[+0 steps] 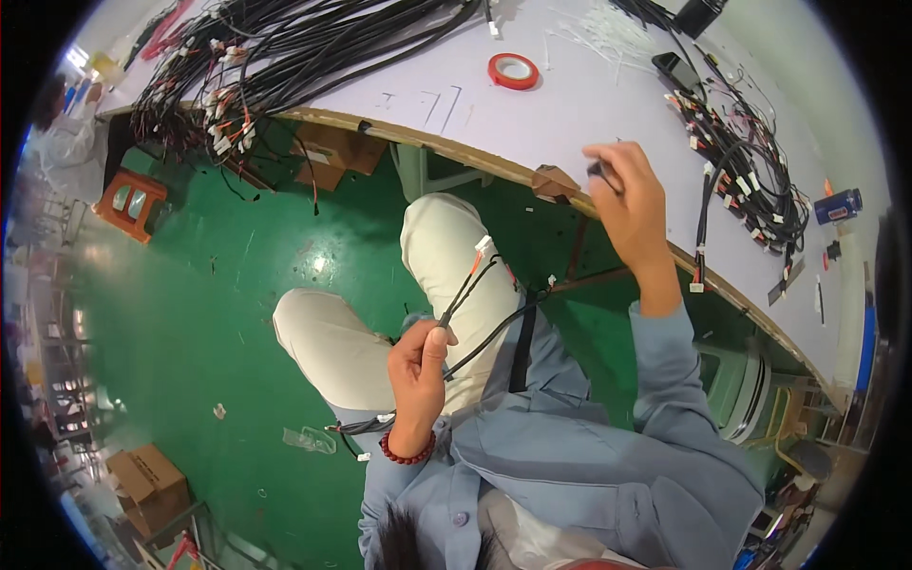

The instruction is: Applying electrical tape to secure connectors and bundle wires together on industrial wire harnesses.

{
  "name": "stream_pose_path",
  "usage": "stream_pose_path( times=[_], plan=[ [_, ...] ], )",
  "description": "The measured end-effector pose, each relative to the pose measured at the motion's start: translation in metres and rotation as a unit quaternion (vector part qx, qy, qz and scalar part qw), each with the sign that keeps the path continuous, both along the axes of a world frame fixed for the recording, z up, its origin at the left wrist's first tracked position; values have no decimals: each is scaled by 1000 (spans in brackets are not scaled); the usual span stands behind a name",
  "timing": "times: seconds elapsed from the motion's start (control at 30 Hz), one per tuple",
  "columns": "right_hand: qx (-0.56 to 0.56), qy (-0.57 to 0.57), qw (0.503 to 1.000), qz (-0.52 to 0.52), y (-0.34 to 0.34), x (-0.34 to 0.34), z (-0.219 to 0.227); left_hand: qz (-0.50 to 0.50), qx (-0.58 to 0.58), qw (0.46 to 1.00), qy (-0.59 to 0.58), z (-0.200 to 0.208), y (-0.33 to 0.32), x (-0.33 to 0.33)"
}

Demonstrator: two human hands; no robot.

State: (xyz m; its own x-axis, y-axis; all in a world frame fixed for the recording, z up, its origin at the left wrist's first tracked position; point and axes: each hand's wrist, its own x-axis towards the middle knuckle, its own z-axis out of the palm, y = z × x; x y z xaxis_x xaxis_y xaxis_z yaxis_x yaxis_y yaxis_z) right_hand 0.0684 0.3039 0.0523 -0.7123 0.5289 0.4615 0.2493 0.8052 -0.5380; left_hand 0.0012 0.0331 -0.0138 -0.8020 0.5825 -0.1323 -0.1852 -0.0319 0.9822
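Observation:
My left hand (418,369) is closed around a black cable harness (463,296) above my lap, thumb on top. Its upper end splits into orange and black wires with a white connector (484,244). The rest of the harness drapes across my thighs, with more white connectors by my left wrist and near the right knee. Over the table's front edge, my right hand (631,209) pinches a small dark piece (598,171) between thumb and fingers; its exact kind is unclear. Just beside that hand, a brown folded piece (554,183) sits on the table edge.
On the white table (579,109) lie a large cable bundle (313,57), a red tape roll (513,71), white zip ties (608,38), and another harness pile (746,176) at right. Below are an orange stool (131,204) and cardboard boxes (149,484) on the green floor.

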Motion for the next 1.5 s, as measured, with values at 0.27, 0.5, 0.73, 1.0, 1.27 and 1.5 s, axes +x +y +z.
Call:
stream_pose_path(
  times=[0.27, 0.5, 0.73, 1.0, 1.27, 1.5],
  plan=[
    [-318, 45, 914, 247, -71, 4, -38, -26, 3, 1000, -17, 5, -8, 0],
    [-776, -109, 593, 184, -123, 10, -93, -61, 5, 998, 4, 10, -12, 3],
    [-774, -14, 546, 321, -132, -9, -79, -92, 46, 993, -62, 4, -15, 11],
    [-763, 4, 535, 362, -124, 0, -77, -144, 17, 982, -119, 15, -18, 2],
    [-712, 12, 587, 385, -121, 3, -75, -170, 16, 976, -135, 15, -18, -1],
    [-711, 63, 562, 418, -125, 3, -87, -90, 36, 995, -33, 10, -12, 9]
  ],
)
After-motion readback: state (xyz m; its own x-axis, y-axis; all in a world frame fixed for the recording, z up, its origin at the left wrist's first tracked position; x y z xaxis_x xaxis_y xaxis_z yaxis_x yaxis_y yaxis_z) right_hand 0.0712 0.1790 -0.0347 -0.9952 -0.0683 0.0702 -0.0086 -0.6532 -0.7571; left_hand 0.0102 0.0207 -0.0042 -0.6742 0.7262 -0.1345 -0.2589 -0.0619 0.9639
